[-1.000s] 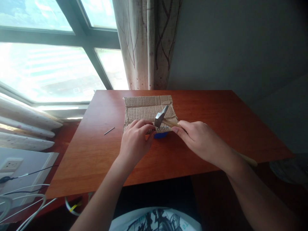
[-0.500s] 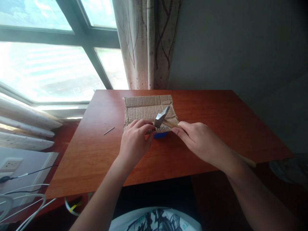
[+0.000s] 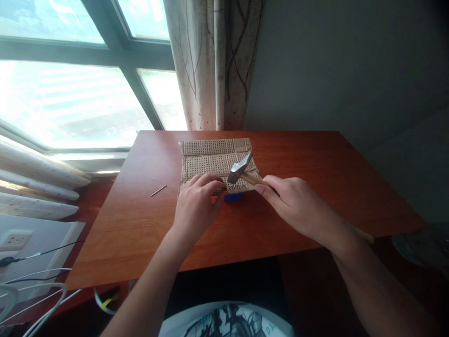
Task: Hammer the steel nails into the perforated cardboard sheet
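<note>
My right hand [image 3: 286, 199] is wrapped round the wooden handle of a hammer [image 3: 240, 169], whose metal head hangs over the front part of a sheet of cardboard [image 3: 206, 164]. Rows of small holes cover the cardboard, and dark marks or small pieces stand in it near its front edge. My left hand [image 3: 199, 201] rests at the cardboard's front left, thumb and forefinger pinched close to the hammer head. What those fingertips hold is too small to make out. Something blue [image 3: 233, 197] shows under the cardboard's front edge.
A thin metal rod [image 3: 159, 191] lies on the wooden table [image 3: 140, 234], left of the cardboard. Behind stand a curtain [image 3: 199, 61] and a window. White and black cables [image 3: 42, 281] run beside a wall socket [image 3: 16, 240] at the lower left.
The hammer head has risen slightly and shifted right, away from the left fingertips, together with my right hand. My left hand and the cardboard look unmoved.
</note>
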{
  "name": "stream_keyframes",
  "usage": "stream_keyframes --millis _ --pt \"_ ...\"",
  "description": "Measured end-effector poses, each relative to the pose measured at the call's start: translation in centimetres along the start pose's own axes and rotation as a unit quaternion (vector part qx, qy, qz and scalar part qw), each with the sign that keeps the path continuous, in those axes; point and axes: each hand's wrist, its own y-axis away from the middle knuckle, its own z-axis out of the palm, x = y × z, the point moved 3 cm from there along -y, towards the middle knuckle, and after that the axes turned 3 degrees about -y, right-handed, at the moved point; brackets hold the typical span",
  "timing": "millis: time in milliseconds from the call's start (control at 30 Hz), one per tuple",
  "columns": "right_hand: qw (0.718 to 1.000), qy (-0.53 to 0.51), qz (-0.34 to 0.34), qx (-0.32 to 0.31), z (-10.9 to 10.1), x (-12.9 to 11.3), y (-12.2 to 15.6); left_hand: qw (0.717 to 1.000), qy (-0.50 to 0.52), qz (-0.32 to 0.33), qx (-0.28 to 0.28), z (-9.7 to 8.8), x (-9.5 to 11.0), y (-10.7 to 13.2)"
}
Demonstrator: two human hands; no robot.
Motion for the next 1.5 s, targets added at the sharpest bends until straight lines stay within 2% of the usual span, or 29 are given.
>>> stream_keyframes --millis 300,433,600,767,1133,1367,1500 --pt "1.0 -0.014 0.007 0.01 0.0 0.8 0.2 1.0 0.0 0.009 -0.002 0.0 0.1 0.0" --pt "0.999 -0.024 0.013 0.018 -0.2 1.4 0.4 0.999 -0.005 0.004 0.042 -1.1 -0.4 0.2" --pt "0.999 -0.031 0.031 0.016 -0.3 2.1 1.0 0.993 -0.033 -0.055 0.096 -3.8 -3.5 0.9" --pt "0.999 -0.036 0.03 0.002 0.2 2.1 1.2 0.986 -0.072 -0.107 0.103 -5.2 -6.8 1.9" --pt "0.999 -0.043 0.017 0.005 0.1 1.8 0.9 0.98 -0.115 -0.143 0.081 -5.3 -8.9 3.7" --pt "0.998 -0.053 0.003 -0.024 0.6 0.8 0.6 0.981 -0.105 -0.143 0.075 -5.0 -8.7 3.9" --pt "0.999 -0.038 0.0 -0.019 0.6 0.8 0.5 0.982 -0.101 -0.143 0.077 -4.8 -8.6 3.9"
